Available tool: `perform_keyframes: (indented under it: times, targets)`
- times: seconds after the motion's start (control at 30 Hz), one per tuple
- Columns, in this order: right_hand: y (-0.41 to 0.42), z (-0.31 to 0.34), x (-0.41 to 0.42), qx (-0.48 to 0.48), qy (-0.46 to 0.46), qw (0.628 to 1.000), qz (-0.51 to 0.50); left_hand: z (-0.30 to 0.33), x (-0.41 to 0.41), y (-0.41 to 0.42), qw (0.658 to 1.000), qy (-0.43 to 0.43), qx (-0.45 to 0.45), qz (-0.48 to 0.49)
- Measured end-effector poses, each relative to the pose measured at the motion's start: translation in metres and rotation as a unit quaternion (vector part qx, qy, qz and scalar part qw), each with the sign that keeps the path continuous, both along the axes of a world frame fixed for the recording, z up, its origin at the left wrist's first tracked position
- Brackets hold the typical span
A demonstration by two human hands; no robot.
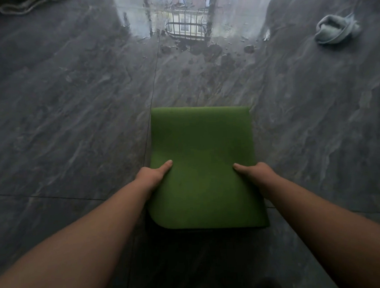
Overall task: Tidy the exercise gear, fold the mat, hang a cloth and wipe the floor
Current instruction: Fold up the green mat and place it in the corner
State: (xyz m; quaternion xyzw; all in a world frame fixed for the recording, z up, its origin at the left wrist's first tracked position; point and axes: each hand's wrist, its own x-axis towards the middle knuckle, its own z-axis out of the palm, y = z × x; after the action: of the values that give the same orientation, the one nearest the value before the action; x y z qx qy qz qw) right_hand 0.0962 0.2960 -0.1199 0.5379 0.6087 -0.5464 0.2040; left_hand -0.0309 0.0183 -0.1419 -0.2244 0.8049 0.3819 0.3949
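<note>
Mat [203, 165] folding is judged to be nearly done: the green mat is seen as a compact folded stack, held low in front of the person over the dark marbled floor [62, 128], its near edge toward the camera and its folded far edge pointing away. Whether the stack rests on the floor or is lifted just clear of it cannot be told. It is gripped at its two side edges. The left hand [152, 175] is clamped on the left edge, thumb laid flat on the top face and the fingers hidden underneath. The right hand [255, 172] is clamped on the right edge in the same way, thumb on top. The two hands are held well apart, with the width of the mat between them.

Farther out, a patch of the floor is marked by dull smears and wet-looking spots [213, 52] under a bright window reflection, so the wiping is judged not yet done. At the far right, a pale crumpled cloth [336, 30] lies on the floor, well apart from the mat; it has not been hung. At the far left top edge, a coiled rope [25, 6], possibly exercise gear, is partly in view and appears not yet tidied. Three of the four jobs are thus judged to remain.
</note>
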Motion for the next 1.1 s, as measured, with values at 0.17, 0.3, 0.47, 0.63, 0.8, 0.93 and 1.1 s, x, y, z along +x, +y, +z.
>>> perform_keyframes:
  times: [0.17, 0.3, 0.47, 0.63, 0.8, 0.93, 1.1]
  targets:
    - [0.005, 0.011, -0.003, -0.073, 0.011, 0.997, -0.013, 0.001, -0.007, -0.006, 1.000, -0.030, 0.008, 0.007]
    - [-0.011, 0.051, 0.007, -0.094, 0.029, 0.994, -0.041, 0.012, -0.006, -0.025, 0.998, -0.041, 0.036, 0.004]
    - [-0.042, 0.128, 0.033, -0.119, 0.037, 0.988, -0.086, 0.135, -0.005, -0.036, 0.999, -0.030, 0.026, -0.026]
    - [-0.071, 0.260, 0.031, -0.093, 0.074, 0.990, -0.081, 0.288, -0.006, -0.056, 1.000, -0.011, 0.014, -0.010]
    - [-0.101, 0.445, 0.010, -0.077, 0.082, 0.993, -0.030, 0.483, -0.012, -0.095, 0.995, 0.000, 0.094, 0.023]
    - [-0.134, 0.606, 0.006, -0.021, 0.103, 0.994, 0.042, 0.642, -0.012, -0.134, 0.993, 0.047, 0.107, -0.006]
    - [-0.179, 0.763, 0.037, 0.063, 0.148, 0.987, 0.016, 0.794, 0.000, -0.167, 0.987, 0.097, 0.108, -0.067]
